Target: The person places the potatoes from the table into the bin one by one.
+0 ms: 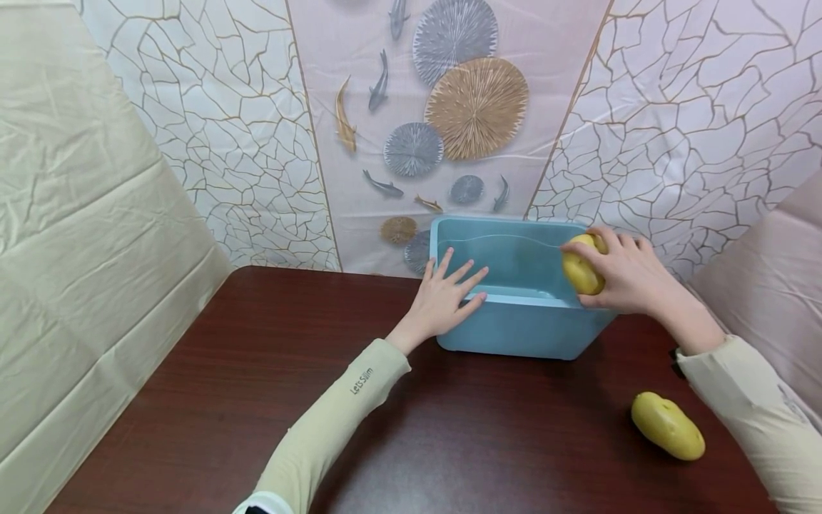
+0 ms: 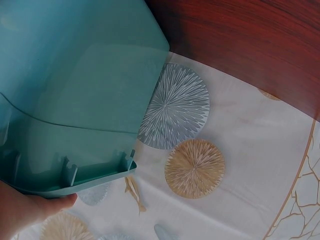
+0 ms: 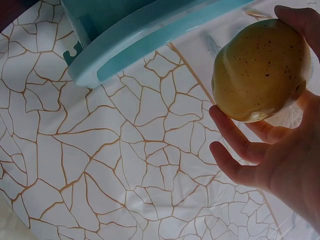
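Over one blue bin (image 1: 514, 332), at its right end, my right hand (image 1: 628, 275) grips one potato (image 1: 581, 268) of two, between thumb and fingers; my left hand (image 1: 442, 298) spreads its fingers by the rim (image 1: 526, 301).

place: draped tabletop nook, room type unclear | wood-grain table (image 1: 212, 385) | fish-print backdrop (image 1: 417, 107) | creased cream sheet (image 1: 83, 228) alongside

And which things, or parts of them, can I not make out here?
Head: palm side of the held potato, behind the right hand.
Head: inside bottom of the bin, partly behind its front wall.
Left wrist: most of the left hand, cut off by frame edges.
Right wrist: much of the bin, cut off by the top edge.
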